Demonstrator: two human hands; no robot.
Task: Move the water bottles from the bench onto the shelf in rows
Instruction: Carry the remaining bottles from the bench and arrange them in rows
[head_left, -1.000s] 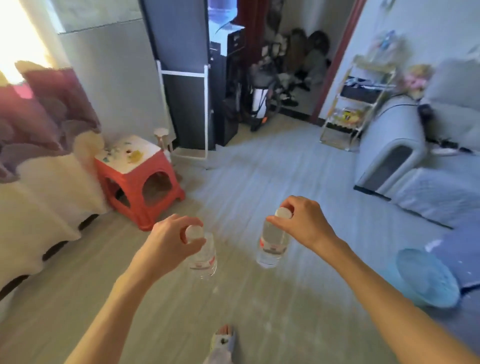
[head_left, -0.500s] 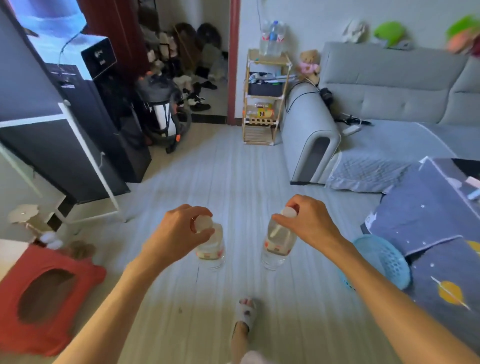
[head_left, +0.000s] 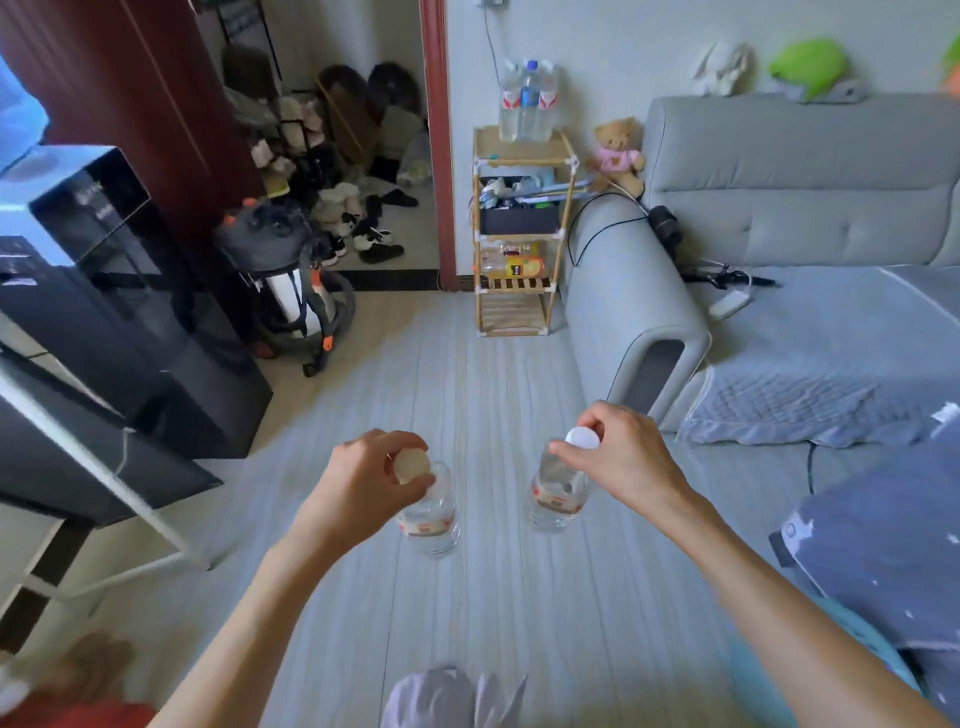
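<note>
My left hand (head_left: 358, 488) grips a clear water bottle (head_left: 428, 522) by its white cap, and the bottle hangs over the floor. A second clear water bottle (head_left: 558, 493) with a red-and-white label hangs from my right hand (head_left: 621, 457), whose fingers pinch its cap. Both bottles are held at about waist height in front of me. Ahead, against the far wall, stands a small wooden shelf (head_left: 522, 156). On its top tier stand several water bottles (head_left: 527, 101) close together.
A grey sofa (head_left: 779, 249) runs along the right, its arm beside the shelf. A black cabinet (head_left: 119, 322) and a vacuum cleaner (head_left: 288, 291) stand at the left. A red stool (head_left: 78, 712) shows at the bottom left, a blue basket (head_left: 831, 670) at the bottom right. Grey floor lies between me and the shelf.
The view has swung right, away from the red stool, and the shelf and sofa are now straight ahead and closer. Both hands still carry their bottles by the caps.
</note>
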